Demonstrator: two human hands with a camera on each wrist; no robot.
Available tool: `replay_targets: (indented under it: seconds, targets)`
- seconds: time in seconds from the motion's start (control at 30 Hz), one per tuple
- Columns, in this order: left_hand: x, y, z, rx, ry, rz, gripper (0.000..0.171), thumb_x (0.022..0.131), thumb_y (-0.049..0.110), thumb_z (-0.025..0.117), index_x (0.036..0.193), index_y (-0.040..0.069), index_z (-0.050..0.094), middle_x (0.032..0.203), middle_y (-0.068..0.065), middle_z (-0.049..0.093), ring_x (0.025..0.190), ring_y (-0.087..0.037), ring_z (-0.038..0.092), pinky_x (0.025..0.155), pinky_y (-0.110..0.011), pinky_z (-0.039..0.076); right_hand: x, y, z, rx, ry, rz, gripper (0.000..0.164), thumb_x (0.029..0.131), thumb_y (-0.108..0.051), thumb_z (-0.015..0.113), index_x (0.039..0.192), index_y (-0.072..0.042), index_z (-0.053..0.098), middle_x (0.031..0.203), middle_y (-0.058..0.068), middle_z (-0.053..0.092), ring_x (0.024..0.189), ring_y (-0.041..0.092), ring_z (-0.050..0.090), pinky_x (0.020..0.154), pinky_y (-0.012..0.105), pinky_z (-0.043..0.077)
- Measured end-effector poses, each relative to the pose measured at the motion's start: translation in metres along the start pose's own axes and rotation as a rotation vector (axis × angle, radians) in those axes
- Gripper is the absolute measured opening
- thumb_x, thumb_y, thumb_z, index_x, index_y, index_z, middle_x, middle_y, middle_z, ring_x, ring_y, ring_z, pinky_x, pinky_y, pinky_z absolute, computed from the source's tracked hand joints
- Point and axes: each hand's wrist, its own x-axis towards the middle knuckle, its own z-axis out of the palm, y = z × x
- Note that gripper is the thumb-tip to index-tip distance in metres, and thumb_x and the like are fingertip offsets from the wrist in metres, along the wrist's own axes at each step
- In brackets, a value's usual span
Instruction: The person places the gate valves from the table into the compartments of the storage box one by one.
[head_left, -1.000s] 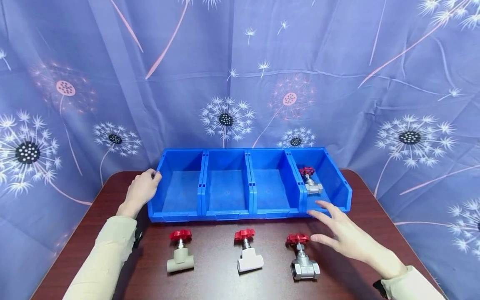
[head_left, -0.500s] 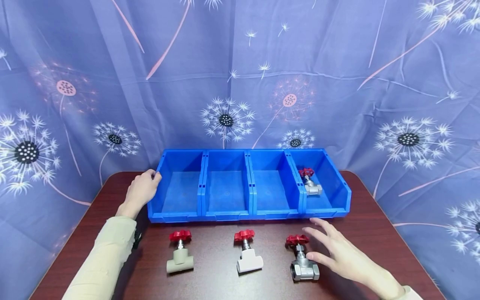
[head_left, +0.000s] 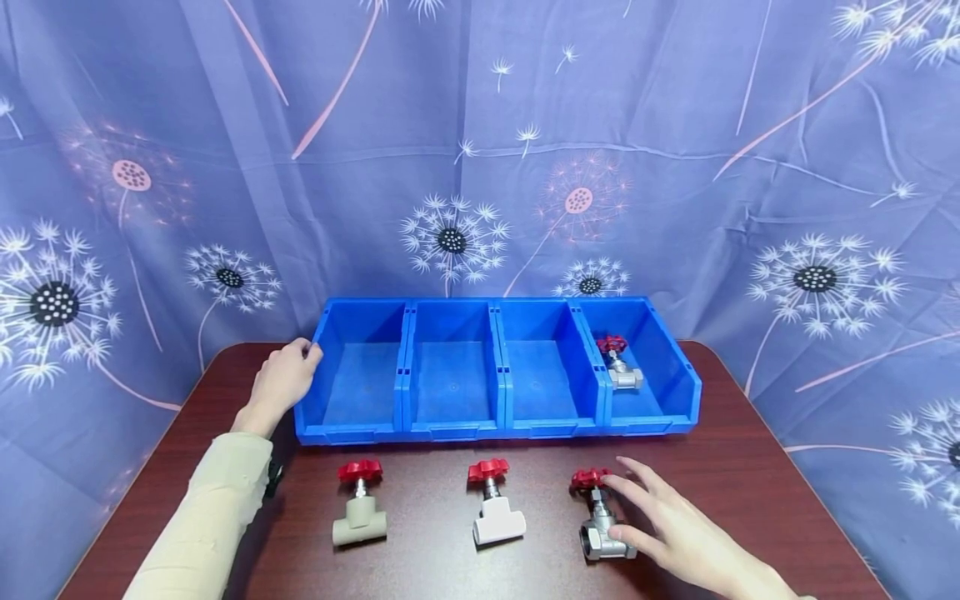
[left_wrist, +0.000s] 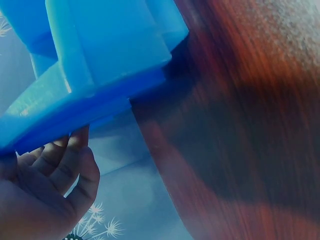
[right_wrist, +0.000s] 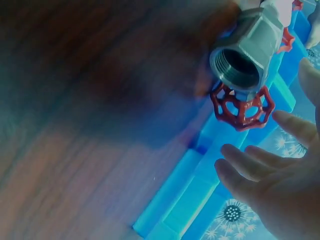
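Silver metal red-wheeled valve (head_left: 599, 523) sits beside my right hand (head_left: 678, 533), fingers spread: reaching step, I judge, needing a grip next; my left hand (head_left: 283, 379) clasps the blue plastic bin (head_left: 348, 434).

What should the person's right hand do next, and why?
Probably the right hand should close gently around the red-wheeled silver metal valve on the glossy, reddish-brown table. Its fingers are spread and grip nothing, while in the head view the thumb overlaps the valve's body and a fingertip reaches its wheel; whether they touch is hard to tell.
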Motion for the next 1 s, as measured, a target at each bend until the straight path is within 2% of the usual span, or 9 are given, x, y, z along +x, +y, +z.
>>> replay_targets:
  seconds: [0.2, 0.4, 0.53, 0.67, 0.9, 1.0]
  targets:
    - [0.001, -0.001, 0.002, -0.007, 0.0, -0.004, 0.048, 0.104, 0.033, 0.035, 0.125, -0.005, 0.055, 0.112, -0.03, 0.061, 0.096, -0.045, 0.059, 0.081, -0.059, 0.044, -0.003, -0.006, 0.001, 0.05, -0.093, 0.062, 0.055, 0.092, -0.049, 0.062, 0.134, -0.013, 0.058, 0.137, 0.014, 0.051, 0.114, 0.027, 0.058, 0.086, 0.049, 0.051]
    - [0.001, -0.002, 0.003, -0.008, -0.007, -0.011, 0.048, 0.104, 0.034, 0.035, 0.126, -0.005, 0.054, 0.113, -0.029, 0.061, 0.097, -0.045, 0.059, 0.082, -0.058, 0.044, -0.008, -0.009, 0.004, 0.023, -0.033, 0.09, 0.052, 0.09, -0.047, 0.066, 0.13, -0.015, 0.061, 0.132, 0.006, 0.052, 0.107, 0.017, 0.059, 0.083, 0.041, 0.053]
    - [0.001, 0.0, 0.002, -0.01, -0.006, -0.011, 0.048, 0.105, 0.033, 0.035, 0.127, -0.006, 0.053, 0.113, -0.03, 0.061, 0.097, -0.045, 0.059, 0.082, -0.059, 0.045, -0.01, -0.01, 0.006, 0.027, -0.041, 0.09, 0.05, 0.091, -0.048, 0.065, 0.127, -0.014, 0.062, 0.127, 0.005, 0.053, 0.103, 0.015, 0.059, 0.081, 0.039, 0.053]
    - [0.001, 0.0, 0.002, -0.007, -0.002, -0.008, 0.048, 0.105, 0.033, 0.035, 0.127, -0.006, 0.053, 0.115, -0.031, 0.06, 0.099, -0.047, 0.059, 0.084, -0.06, 0.044, -0.011, -0.013, 0.009, 0.047, -0.074, 0.094, 0.049, 0.091, -0.05, 0.063, 0.126, -0.014, 0.063, 0.122, 0.003, 0.056, 0.099, 0.013, 0.06, 0.078, 0.037, 0.054]
    - [0.001, -0.001, 0.002, -0.006, -0.004, -0.01, 0.049, 0.105, 0.033, 0.034, 0.128, -0.006, 0.053, 0.117, -0.032, 0.059, 0.1, -0.048, 0.058, 0.085, -0.06, 0.044, -0.01, -0.016, 0.012, 0.144, -0.182, 0.13, 0.055, 0.093, -0.053, 0.058, 0.128, -0.01, 0.061, 0.119, 0.002, 0.057, 0.095, 0.011, 0.059, 0.076, 0.035, 0.055]
    - [0.0, -0.001, 0.002, -0.008, -0.01, -0.012, 0.049, 0.105, 0.033, 0.034, 0.128, -0.006, 0.053, 0.117, -0.032, 0.059, 0.1, -0.047, 0.058, 0.084, -0.06, 0.044, -0.011, -0.017, 0.014, 0.146, -0.191, 0.136, 0.057, 0.092, -0.054, 0.059, 0.128, -0.01, 0.061, 0.118, 0.001, 0.059, 0.096, 0.011, 0.059, 0.077, 0.036, 0.054]
